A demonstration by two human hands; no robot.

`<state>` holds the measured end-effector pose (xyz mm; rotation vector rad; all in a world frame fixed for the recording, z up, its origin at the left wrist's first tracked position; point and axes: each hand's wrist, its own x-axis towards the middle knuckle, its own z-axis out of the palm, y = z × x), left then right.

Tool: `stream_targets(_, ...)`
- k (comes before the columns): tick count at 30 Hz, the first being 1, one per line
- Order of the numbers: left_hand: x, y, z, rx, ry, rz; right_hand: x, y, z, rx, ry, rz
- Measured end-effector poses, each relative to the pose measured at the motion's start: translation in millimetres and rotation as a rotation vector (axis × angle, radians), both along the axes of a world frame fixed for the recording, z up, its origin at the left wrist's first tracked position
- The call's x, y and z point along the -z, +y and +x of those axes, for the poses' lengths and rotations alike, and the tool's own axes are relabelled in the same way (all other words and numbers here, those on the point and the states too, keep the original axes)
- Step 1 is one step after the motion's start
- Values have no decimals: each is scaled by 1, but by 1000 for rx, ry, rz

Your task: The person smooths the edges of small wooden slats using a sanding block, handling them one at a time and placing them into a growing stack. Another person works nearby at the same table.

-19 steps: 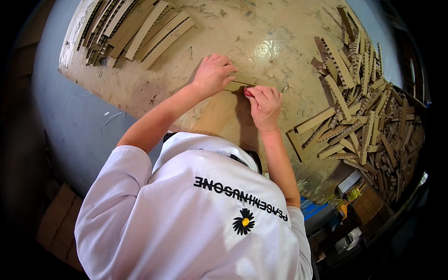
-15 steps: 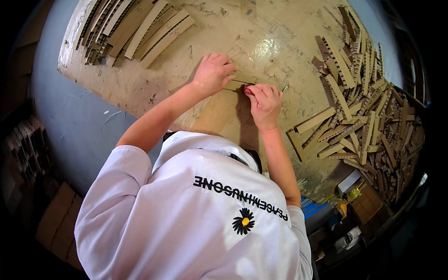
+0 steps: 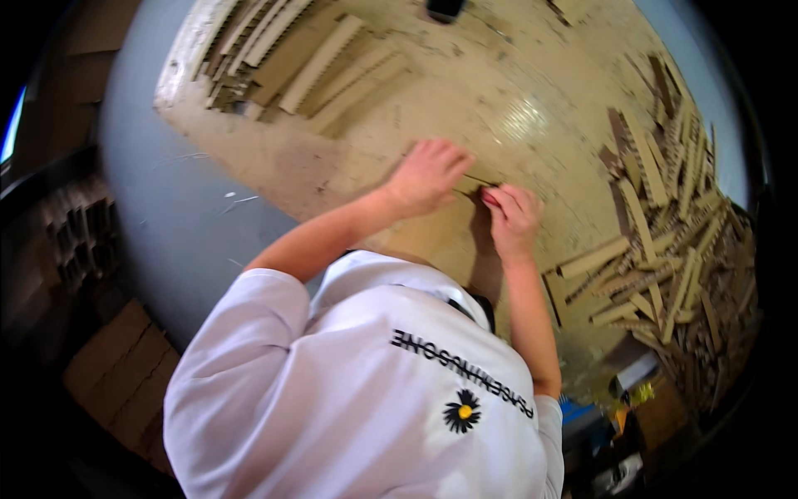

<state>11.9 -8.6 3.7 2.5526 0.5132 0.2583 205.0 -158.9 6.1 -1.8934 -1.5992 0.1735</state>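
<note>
A narrow cardboard strip (image 3: 480, 186) lies crosswise on the worn tabletop in front of me, with a dark line along it. My left hand (image 3: 426, 176) is at its left part, thumb on the near side and fingers bent over the far side; motion blurs them. At the strip's right part, my right hand (image 3: 515, 218) pinches a small red tool (image 3: 489, 197), mostly covered by the fingers, so its kind does not show. A wider brown cardboard-coloured surface (image 3: 432, 233) spreads between my forearms, nearer my body.
Long cardboard strips (image 3: 324, 62) lie side by side at the far left. A large heap of short honeycomb-edged cardboard pieces (image 3: 665, 249) covers the right side. A dark object (image 3: 445, 8) stands at the far edge. Stacked cardboard (image 3: 125, 374) is low at the left.
The whole view has shifted, so table and hands appear farther right and lower, and the dark object at the far edge has come into sight. Both hands remain at the strip.
</note>
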Motion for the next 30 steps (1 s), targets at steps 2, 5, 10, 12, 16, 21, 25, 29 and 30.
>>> stream_targets(2,-4,1,3,5,3,2,-2,1,-1,-11,60,8)
stream_targets(5,-4,1,4,12,12,5,-4,2,-4,-1,163,-23)
stream_targets(10,-4,3,6,12,7,12,-10,1,-8,42,188,-25)
stream_targets(12,-6,4,7,32,-29,13,-8,4,-12,18,196,-10)
stream_targets(16,19,9,5,49,-122,-31,-12,5,-9,46,130,-10)
stream_targets(21,-19,72,-65,-182,-108,361,-74,-19,-25,309,408,277)
stream_targets(25,-42,124,-72,-457,-96,719,-73,-100,-35,513,440,305)
stream_targets(29,-27,28,82,-57,-236,-16,-64,-189,-53,785,523,234)
stream_targets(30,-24,-16,121,16,-140,-69,-64,-205,-56,839,548,227)
